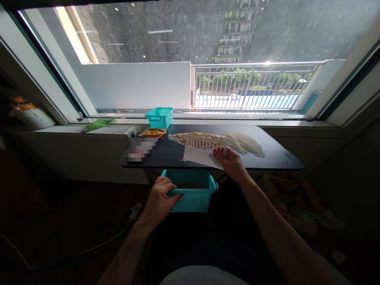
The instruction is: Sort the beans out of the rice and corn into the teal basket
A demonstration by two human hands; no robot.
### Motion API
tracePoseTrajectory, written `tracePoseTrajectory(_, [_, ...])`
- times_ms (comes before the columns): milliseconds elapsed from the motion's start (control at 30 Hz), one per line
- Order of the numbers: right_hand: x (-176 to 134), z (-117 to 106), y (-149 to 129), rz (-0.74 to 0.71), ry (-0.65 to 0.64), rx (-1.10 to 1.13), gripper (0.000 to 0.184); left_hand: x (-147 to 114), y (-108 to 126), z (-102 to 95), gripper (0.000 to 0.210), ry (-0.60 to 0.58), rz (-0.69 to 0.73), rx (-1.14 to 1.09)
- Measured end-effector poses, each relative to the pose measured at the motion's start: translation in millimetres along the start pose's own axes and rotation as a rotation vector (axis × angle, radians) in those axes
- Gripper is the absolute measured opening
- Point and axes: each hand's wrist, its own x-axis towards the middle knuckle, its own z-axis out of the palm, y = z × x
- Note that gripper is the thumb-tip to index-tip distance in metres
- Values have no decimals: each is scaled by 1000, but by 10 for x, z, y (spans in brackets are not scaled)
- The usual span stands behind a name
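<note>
My left hand [162, 196] is closed on the near left rim of a turquoise plastic bin [192, 201], held just below the table's front edge. Brown grains [191, 186] lie inside it. In my right hand [230, 160] is a thin white slotted panel [198, 155], gripped at its right end and tilted over the table's near edge. Behind the panel spreads a long heap of orange-brown kernels [181, 137], partly hidden by it. A pale heap of rice-like grains [243, 143] adjoins it on the right. A few loose grains [183, 160] lie by the panel's lower left corner.
The dark tabletop [276, 152] stands against the window. A smaller turquoise basket [160, 118] and an orange packet [154, 133] are at its back left, near a blurred-out item [141, 149]. A radiator [103, 152] with a green cloth [99, 124] is at left; a cable [109, 239] runs below.
</note>
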Motion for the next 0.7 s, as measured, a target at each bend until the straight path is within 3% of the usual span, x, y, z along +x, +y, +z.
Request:
tracePoseTrajectory(367, [-3,49,-21,-7,-32,8,35,3,-14,-16,10,-2,7,2])
tracePoseTrajectory(700, [-53,135,-2,-24,-148,22,37,-10,-43,-55,11,8,13,27])
